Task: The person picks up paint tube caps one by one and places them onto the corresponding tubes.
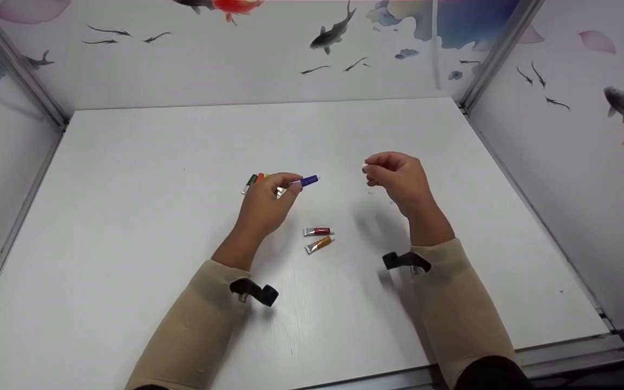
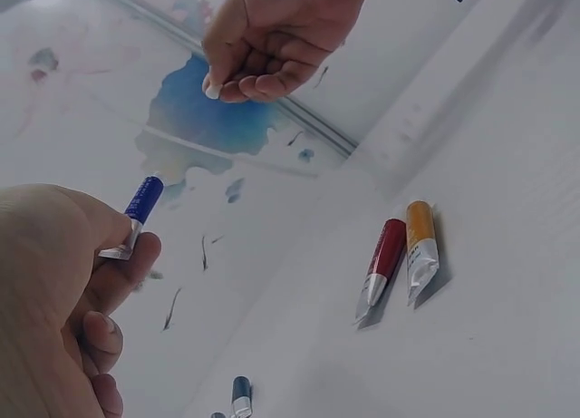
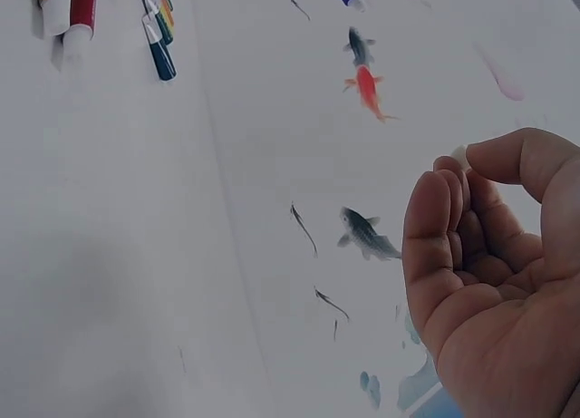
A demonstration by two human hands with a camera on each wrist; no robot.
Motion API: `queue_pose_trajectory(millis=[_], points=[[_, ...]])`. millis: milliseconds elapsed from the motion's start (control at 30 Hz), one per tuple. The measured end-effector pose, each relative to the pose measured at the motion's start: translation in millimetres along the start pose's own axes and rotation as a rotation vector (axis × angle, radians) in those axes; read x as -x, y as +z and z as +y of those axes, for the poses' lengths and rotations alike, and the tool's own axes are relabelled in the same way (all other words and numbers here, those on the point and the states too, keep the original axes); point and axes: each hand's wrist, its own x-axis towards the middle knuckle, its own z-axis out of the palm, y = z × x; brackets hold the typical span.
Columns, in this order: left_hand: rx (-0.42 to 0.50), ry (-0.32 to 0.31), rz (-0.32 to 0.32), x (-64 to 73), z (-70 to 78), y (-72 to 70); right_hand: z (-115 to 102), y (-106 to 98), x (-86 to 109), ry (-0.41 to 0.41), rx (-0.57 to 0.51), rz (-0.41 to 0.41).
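My left hand point(image 1: 268, 203) pinches a blue paint tube point(image 1: 310, 180) by its silver crimped end. The tube's narrow pale tip points to the right, toward my other hand. Between thumb and fingertips, my right hand point(image 1: 398, 179) pinches a small white cap point(image 2: 213, 92), held apart from the tube above the table. Below and between the hands lie a red paint tube point(image 1: 320, 231) and an ochre-yellow paint tube point(image 1: 320, 245), side by side with their white caps toward the right. Behind the left hand, a dark green paint tube point(image 1: 251, 181) and an orange one point(image 1: 260, 177) are partly covered.
The white table point(image 1: 128, 271) is enclosed by panels printed with fish, at the back point(image 1: 225, 70) and on both sides. Metal framing point(image 1: 480, 76) runs up the corners. A dark teal tube point(image 3: 161, 60) lies among the grouped tubes in the right wrist view.
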Motion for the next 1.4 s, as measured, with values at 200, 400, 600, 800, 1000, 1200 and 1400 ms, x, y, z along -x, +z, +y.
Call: queue_pose_trajectory(millis=[200,400,600,800,1000,1200,1400], points=[[0.01,0.009,-0.003,1.7,4.7,-1.2,-1.1,8.5,-1.9,-0.04,0.002,-0.023],[0.025,0.018,-0.009,2.2,6.7,-1.6,-0.7,15.2,-2.2,-0.067,0.016,-0.066],[0.034,0.046,-0.011,2.2,7.2,-2.2,1.3,18.2,-1.3,-0.091,0.003,-0.099],[0.057,0.055,-0.022,2.6,8.3,-1.5,2.7,21.4,-0.1,-0.118,0.01,-0.131],[0.063,0.061,-0.022,3.1,10.3,-1.3,1.5,25.1,2.3,-0.138,0.011,-0.161],[0.062,0.063,-0.018,2.5,10.6,0.0,0.2,28.2,3.2,-0.131,0.008,-0.167],[0.065,0.055,-0.028,3.0,11.2,0.3,-1.5,29.4,4.2,-0.122,0.016,-0.169]])
